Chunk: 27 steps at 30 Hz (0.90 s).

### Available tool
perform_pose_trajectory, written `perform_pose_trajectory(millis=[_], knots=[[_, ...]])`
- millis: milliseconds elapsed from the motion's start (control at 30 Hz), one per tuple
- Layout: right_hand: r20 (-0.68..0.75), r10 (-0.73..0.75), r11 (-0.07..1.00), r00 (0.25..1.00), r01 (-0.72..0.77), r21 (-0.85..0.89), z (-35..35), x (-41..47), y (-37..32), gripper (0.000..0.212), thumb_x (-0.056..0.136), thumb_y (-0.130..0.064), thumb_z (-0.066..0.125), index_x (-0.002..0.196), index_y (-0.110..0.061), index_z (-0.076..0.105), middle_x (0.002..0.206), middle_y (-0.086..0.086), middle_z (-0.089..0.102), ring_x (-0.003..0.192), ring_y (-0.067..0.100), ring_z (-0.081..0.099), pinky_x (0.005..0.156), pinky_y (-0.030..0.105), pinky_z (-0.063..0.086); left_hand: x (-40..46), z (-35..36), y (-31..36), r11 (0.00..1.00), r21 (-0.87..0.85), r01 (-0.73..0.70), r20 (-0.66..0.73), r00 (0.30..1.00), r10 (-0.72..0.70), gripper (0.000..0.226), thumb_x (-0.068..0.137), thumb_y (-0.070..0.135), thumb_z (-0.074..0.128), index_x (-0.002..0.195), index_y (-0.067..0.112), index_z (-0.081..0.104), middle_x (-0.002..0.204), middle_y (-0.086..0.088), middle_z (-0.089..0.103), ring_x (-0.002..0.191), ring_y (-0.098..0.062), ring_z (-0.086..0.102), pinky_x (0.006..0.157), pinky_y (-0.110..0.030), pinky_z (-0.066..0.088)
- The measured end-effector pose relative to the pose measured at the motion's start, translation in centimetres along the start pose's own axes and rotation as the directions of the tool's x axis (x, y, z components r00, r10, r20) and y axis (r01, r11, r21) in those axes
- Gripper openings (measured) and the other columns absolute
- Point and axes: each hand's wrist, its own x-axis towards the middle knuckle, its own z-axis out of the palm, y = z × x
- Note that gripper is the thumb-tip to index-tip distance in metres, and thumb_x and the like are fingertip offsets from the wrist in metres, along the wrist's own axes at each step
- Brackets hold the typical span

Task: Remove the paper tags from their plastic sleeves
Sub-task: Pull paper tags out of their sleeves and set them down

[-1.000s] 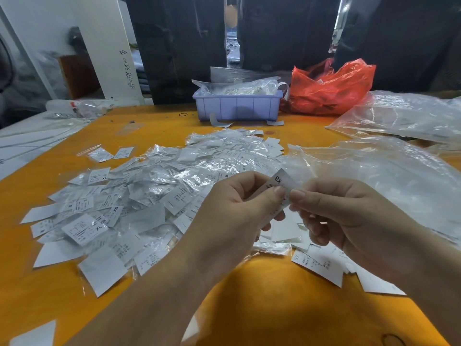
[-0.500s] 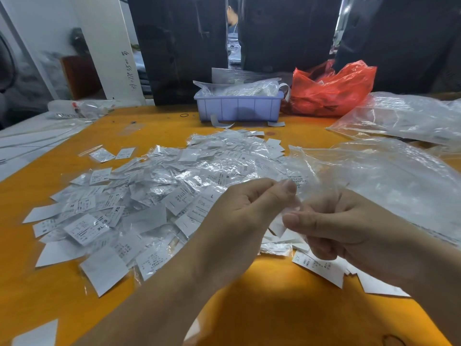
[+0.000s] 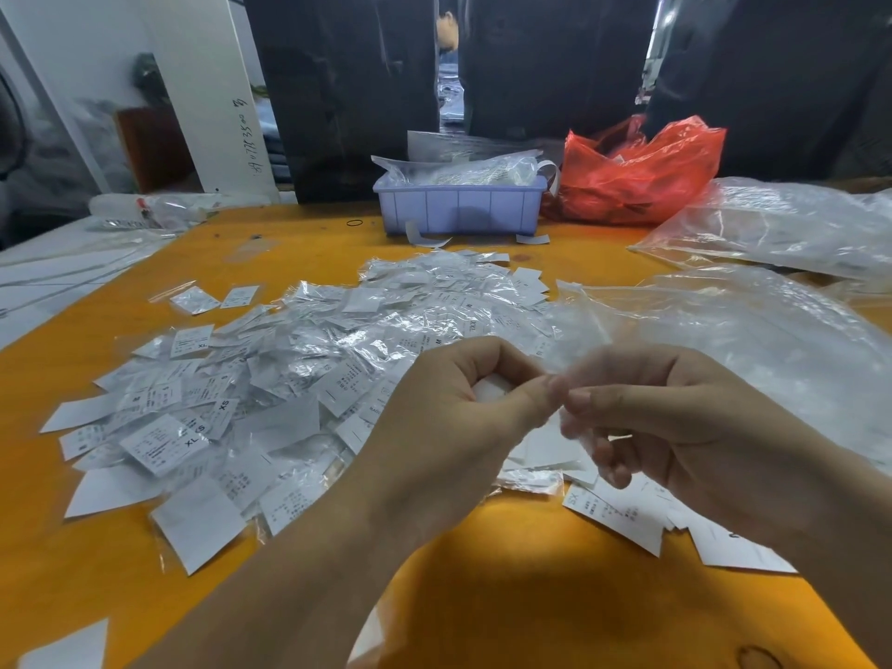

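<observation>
- I am seeing my left hand (image 3: pixel 453 403) curling its fingers in, thumb meeting forefinger in a pinch, with a white paper tag (image 3: pixel 490 389) showing inside the curl.
- My right hand (image 3: pixel 675 417) is pinching too, thumb tip nearly touching the left thumb; a clear plastic sleeve (image 3: pixel 572 429) is hanging blurred below that pinch (I cannot tell exactly where the sleeve ends).
- Both hands are hovering above the orange table (image 3: pixel 531 610), just over the near right edge of the pile of sleeved tags (image 3: pixel 299 379).
- That pile is spreading from the near left toward the far middle, with loose tags trailing off its left fringe.
- A few bare tags (image 3: pixel 618 519) are lying under and just right of my right hand, near the table's front.
- A big clear bag (image 3: pixel 753 345) is crowding the right side, lying just beside my right hand; a second clear bag (image 3: pixel 782 229) is sitting farther back.
- A lilac tray (image 3: pixel 458 210) is standing at the far edge, a red bag (image 3: pixel 642 171) just beside it on the right.
- Bare tabletop is showing in front of me, between my forearms, and along the far left strip before the tray.
</observation>
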Motion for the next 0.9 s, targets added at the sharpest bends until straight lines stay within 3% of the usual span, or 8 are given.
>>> perform_pose_trajectory(millis=[167,300,400,533,700,900], knots=[[-0.034,-0.031,0.999,0.999,0.031,0.016,-0.1,0.1,0.2,0.013,0.073,-0.021,0.068,0.075,-0.009,0.074,0.062,0.008,0.057,0.052,0.015,0.047,0.045,0.023,0.040,0.1,-0.1,-0.4,0.999,-0.045,0.026,0.033,0.999,-0.025,0.021,0.083,0.044,0.070,0.079,0.024,0.072,0.070,0.007,0.067,0.061,-0.002,0.058,0.054,-0.014,0.044],[-0.172,-0.047,0.996,0.984,0.060,0.073,-0.4,0.2,0.0,0.011,0.065,-0.022,0.080,0.066,-0.014,0.073,0.059,0.006,0.056,0.048,0.013,0.046,0.042,0.021,0.039,0.0,0.0,-0.3,0.996,-0.087,0.002,0.066,0.998,0.003,0.012,0.083,0.027,0.060,0.088,0.024,0.070,0.074,0.009,0.069,0.063,0.001,0.061,0.054,-0.011,0.045],[-0.281,-0.038,0.992,0.959,0.070,0.102,-0.8,0.3,-0.1,0.013,0.066,-0.028,0.071,0.060,-0.017,0.070,0.060,0.007,0.054,0.049,0.013,0.044,0.041,0.021,0.037,-0.3,0.1,-0.3,0.998,-0.065,-0.010,0.076,0.997,0.015,0.024,0.081,0.025,0.057,0.103,0.035,0.061,0.083,0.013,0.071,0.069,-0.001,0.066,0.054,-0.011,0.046],[-0.317,-0.036,0.993,0.948,0.071,0.099,-0.9,0.3,-0.1,0.016,0.068,-0.028,0.069,0.058,-0.017,0.068,0.061,0.006,0.053,0.048,0.012,0.043,0.041,0.022,0.036,-0.3,0.2,-0.3,0.998,-0.055,0.001,0.090,0.996,0.004,0.035,0.080,0.026,0.059,0.110,0.041,0.054,0.088,0.009,0.073,0.081,-0.008,0.070,0.068,-0.022,0.057],[-0.298,-0.042,0.995,0.954,0.068,0.077,-0.6,0.3,0.0,0.018,0.068,-0.030,0.069,0.057,-0.016,0.067,0.061,0.008,0.050,0.048,0.012,0.040,0.042,0.022,0.035,-0.2,0.3,-0.3,1.000,-0.005,-0.011,0.095,0.995,0.011,0.019,0.080,0.029,0.061,0.098,0.030,0.066,0.086,0.007,0.073,0.079,-0.006,0.069,0.070,-0.020,0.055],[-0.299,-0.062,0.997,0.952,0.074,0.029,-0.4,0.3,0.1,0.021,0.073,-0.031,0.066,0.059,-0.014,0.066,0.059,0.007,0.051,0.048,0.013,0.041,0.043,0.022,0.035,-0.3,0.4,0.0,0.999,0.051,-0.005,0.084,0.996,0.001,0.020,0.096,0.028,0.059,0.083,0.025,0.073,0.071,0.016,0.068,0.066,0.005,0.060,0.054,-0.006,0.041]])
